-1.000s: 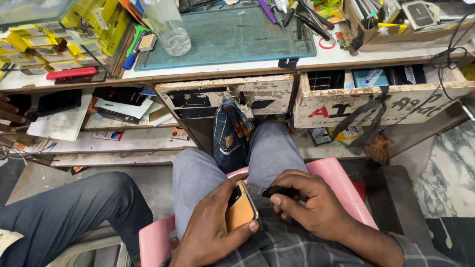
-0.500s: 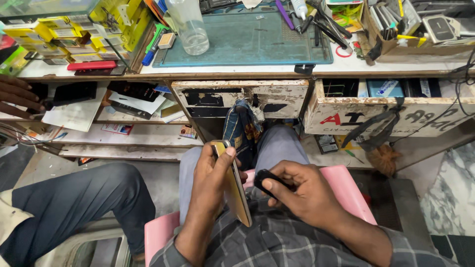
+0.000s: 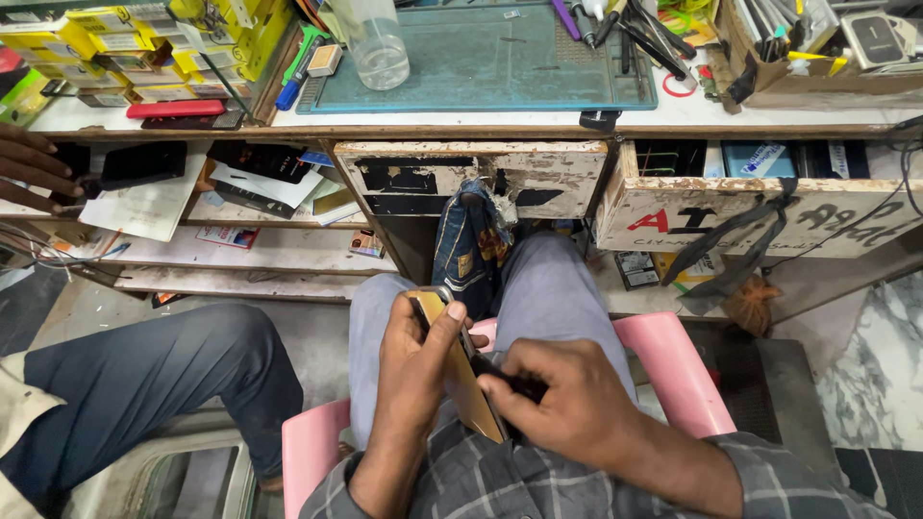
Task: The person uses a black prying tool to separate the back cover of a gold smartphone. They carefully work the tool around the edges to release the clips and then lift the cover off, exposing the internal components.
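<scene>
Other person's hand (image 3: 34, 165): far left, resting on a black phone (image 3: 135, 163) on the shelf (image 3: 240, 245).
Other person's leg (image 3: 144, 384): left and near, in dark blue trousers.
Yellow boxes (image 3: 125, 38): far left, stacked on the workbench (image 3: 481, 117).
Clear cup (image 3: 377, 43): far, just left of the green mat (image 3: 481, 58).
Left hand (image 3: 415, 360): near, over the lap. Its fingers are curled tight around the left side of the phone, and the thumb lies across the gold back.
Phone (image 3: 461, 370): a thin gold phone, held up on its edge and tilted. It sits between the two hands, over the pink chair (image 3: 673, 365). Its far end pokes out past the left hand.
Right hand (image 3: 567, 408): near, just right of the phone. It is closed around a small dark tool (image 3: 514, 383). The tool's tip touches the right edge of the phone.
Drawer (image 3: 760, 197): far right, pulled open, with a black strap (image 3: 740, 240) hanging down its front.
Cardboard box (image 3: 817, 48): far right on the workbench, full of tools.
</scene>
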